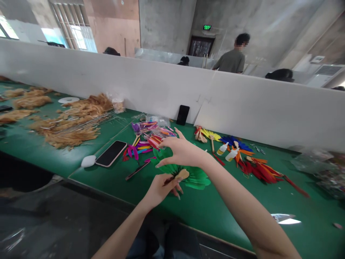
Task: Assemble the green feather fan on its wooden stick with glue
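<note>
My left hand (161, 187) is closed on the wooden handle (182, 175) of a green feather fan (192, 177) that lies on the green table (205, 212). Above the fan, my right hand (181, 150) reaches left with its fingers stretched out, fingertips by a clear bag of coloured feathers (156, 136). Whether the fingertips pinch a feather I cannot make out. More loose coloured feathers (136, 149) lie just left of the fan.
A phone (111, 153) and a white case (88, 160) lie at the left; another phone (182, 114) leans on the white divider (242, 104). Glue bottles (228, 151), finished feather fans (258, 167), tan feather piles (72, 122). A person (233, 57) stands beyond the divider.
</note>
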Demonstrator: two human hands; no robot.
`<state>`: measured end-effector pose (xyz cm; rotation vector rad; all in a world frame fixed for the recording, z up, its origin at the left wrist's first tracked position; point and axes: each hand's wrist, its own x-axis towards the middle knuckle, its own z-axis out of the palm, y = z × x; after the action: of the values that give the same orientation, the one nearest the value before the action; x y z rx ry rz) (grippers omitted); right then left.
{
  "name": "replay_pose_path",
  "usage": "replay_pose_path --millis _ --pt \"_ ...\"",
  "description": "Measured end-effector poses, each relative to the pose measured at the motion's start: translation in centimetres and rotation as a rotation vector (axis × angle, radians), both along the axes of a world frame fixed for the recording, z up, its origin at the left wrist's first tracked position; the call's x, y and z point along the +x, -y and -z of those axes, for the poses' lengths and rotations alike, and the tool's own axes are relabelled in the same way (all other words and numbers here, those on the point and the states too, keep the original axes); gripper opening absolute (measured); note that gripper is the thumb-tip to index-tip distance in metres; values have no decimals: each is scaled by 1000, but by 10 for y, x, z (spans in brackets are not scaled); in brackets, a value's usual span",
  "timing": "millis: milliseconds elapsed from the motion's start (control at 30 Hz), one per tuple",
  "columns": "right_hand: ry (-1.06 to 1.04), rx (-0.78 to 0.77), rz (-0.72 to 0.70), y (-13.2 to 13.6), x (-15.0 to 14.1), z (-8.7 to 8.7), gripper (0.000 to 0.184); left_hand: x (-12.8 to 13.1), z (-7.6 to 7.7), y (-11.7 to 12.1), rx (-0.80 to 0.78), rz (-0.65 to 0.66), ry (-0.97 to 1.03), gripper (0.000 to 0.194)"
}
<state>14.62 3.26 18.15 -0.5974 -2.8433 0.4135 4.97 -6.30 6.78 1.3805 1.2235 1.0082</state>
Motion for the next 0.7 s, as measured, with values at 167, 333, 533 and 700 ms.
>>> replay_pose_path --millis 167,333,533,700 --pt "35 -91 0 1 -2 -11 32 -1 1 2 6 5 -4 43" --pt "-5 -82 50 3 -1 -14 26 -1 5 3 24 22 27 43" --pt "-48 -9 98 1 0 -13 22 -1 5 3 30 17 33 42" --pt "-70 8 110 -4 4 -11 23 -1 2 3 43 9 11 42"
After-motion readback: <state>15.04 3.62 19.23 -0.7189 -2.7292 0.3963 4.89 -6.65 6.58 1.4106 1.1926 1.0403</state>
